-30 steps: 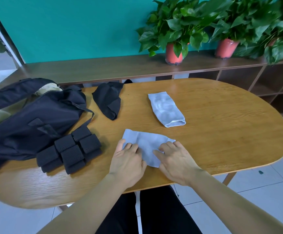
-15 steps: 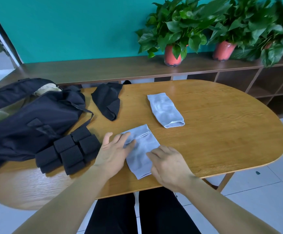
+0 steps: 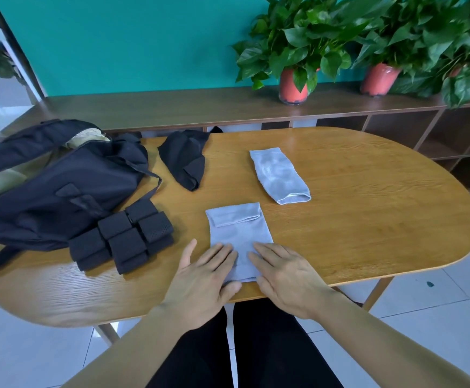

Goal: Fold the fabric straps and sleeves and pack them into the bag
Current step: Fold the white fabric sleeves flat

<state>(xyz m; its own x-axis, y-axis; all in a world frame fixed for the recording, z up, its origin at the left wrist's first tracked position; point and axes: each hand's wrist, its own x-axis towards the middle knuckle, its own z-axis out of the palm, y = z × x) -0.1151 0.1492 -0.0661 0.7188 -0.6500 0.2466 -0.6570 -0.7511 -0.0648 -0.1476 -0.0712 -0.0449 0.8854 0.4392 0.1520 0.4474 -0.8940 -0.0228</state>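
The left hand (image 3: 203, 278) and right hand (image 3: 284, 275) lie palm-down, fingers straight and released, pressing the near end of the folded grey sleeve (image 3: 239, 228) at 6 o'clock on the tabletop (image 3: 368, 219). The bag (image 3: 60, 186) lies at 9 o'clock.

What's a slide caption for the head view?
Left hand and right hand press flat on the near grey sleeve on the table; folded black straps sit beside the bag.

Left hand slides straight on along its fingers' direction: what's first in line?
The left hand rests on the near grey sleeve, so it would run up that sleeve's folded top first, then bare table, then probably the far grey sleeve.
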